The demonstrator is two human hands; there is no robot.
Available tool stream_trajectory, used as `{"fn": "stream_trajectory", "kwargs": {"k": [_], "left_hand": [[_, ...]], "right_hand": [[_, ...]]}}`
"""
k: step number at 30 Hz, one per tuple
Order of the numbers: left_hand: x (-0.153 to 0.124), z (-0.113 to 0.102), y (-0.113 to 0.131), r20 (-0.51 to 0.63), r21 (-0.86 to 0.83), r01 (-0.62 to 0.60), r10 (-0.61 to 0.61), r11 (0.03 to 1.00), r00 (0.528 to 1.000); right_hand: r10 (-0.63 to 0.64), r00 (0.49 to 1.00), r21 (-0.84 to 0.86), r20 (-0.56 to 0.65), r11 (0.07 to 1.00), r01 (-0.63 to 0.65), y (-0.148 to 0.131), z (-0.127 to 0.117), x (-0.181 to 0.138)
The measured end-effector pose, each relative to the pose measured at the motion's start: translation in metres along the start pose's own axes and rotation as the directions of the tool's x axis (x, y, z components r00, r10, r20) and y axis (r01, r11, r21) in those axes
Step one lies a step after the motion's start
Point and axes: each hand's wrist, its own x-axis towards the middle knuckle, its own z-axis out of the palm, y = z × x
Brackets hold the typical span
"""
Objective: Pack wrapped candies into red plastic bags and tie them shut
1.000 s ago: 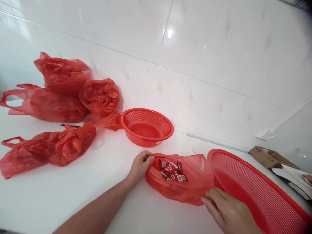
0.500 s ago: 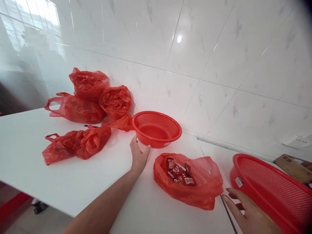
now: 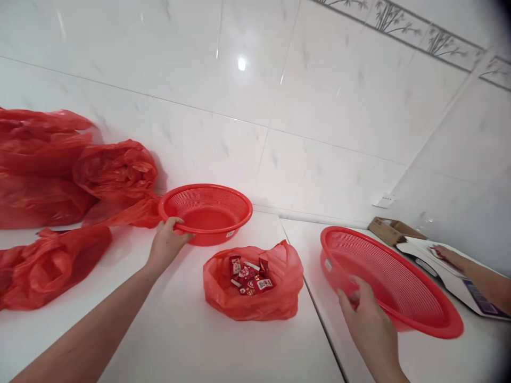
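The left hand (image 3: 167, 243) is bare, with a slim, bare forearm (image 3: 99, 314). The right hand (image 3: 369, 325) is bare too.

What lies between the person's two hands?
In the head view, an open red plastic bag holding red printed packets and a dark tabletop seam lie between left hand and right hand.

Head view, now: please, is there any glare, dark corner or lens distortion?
In the head view, a bright glare spot sits on the wall; in the same view, the top-right corner is dark; also there, the right basket looks stretched, probably by the lens.
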Motion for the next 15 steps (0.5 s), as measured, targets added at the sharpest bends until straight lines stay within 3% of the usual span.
{"fn": "stream_trajectory", "kwargs": {"k": [4, 9, 12, 15], "left_hand": [[-0.002, 0.006, 0.015, 0.05, 0.026, 0.014, -0.016, 1.0, 0.999], [0.003, 0.033, 0.05, 0.192, -0.039, -0.124, 0.129, 0.992, 0.973], [0.013, 0.053, 0.079, 0.325, -0.095, -0.128, 0.153, 0.987, 0.933], [0.018, 0.069, 0.109, 0.513, -0.154, -0.07, 0.14, 0.986, 0.847]], "right_hand": [[0.099, 0.994, -0.119, -0.041, 0.988, -0.103, 0.044, -0.006, 0.002], [0.203, 0.979, -0.185, 0.036, 0.964, -0.193, 0.092, -0.015, 0.015], [0.219, 0.976, -0.205, 0.005, 0.955, -0.213, 0.113, -0.014, 0.04], [0.244, 0.97, -0.177, -0.002, 0.955, -0.24, 0.133, -0.007, 0.083]]}}
